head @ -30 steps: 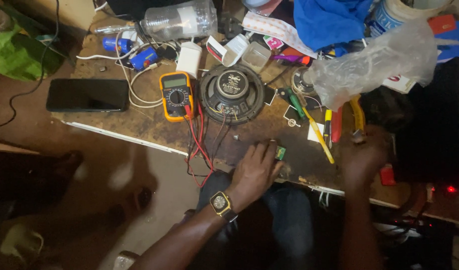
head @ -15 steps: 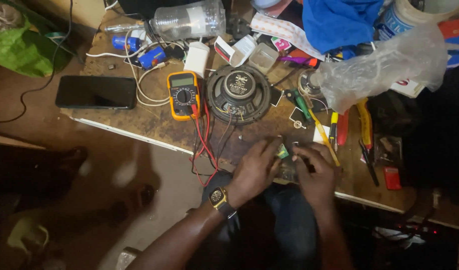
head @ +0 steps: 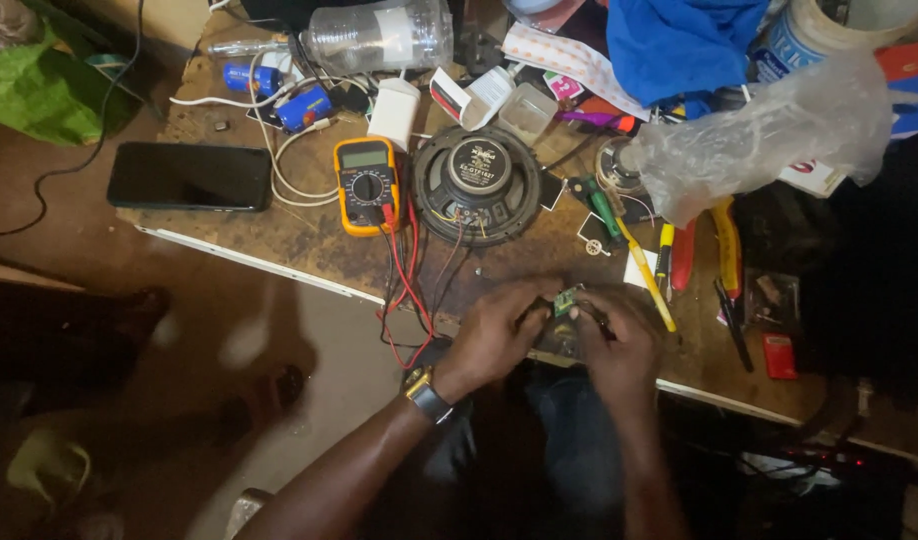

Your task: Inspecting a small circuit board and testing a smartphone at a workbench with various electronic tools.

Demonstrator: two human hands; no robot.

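Note:
My left hand (head: 499, 335) and my right hand (head: 619, 345) meet at the near edge of a worn wooden workbench (head: 309, 240). Between their fingertips sits a small green circuit board (head: 566, 299), and both hands grip it. A wristwatch (head: 426, 393) is on my left wrist. Just beyond the hands lies a round black loudspeaker (head: 476, 184), cone down, with thin wires running from it toward my hands. A yellow multimeter (head: 366, 185) lies left of the speaker, and its red and black leads (head: 407, 290) trail over the bench edge.
A black phone (head: 190, 176) lies at the bench's left end. Right of my hands are a yellow-handled screwdriver (head: 647, 272), red and yellow pliers (head: 724, 262) and a crumpled clear plastic bag (head: 769, 130). A clear bottle (head: 379, 35), blue cloth (head: 679, 45) and white cables crowd the back.
My right hand has come in from the pliers at the right to join my left hand on the green board. The view has shifted slightly.

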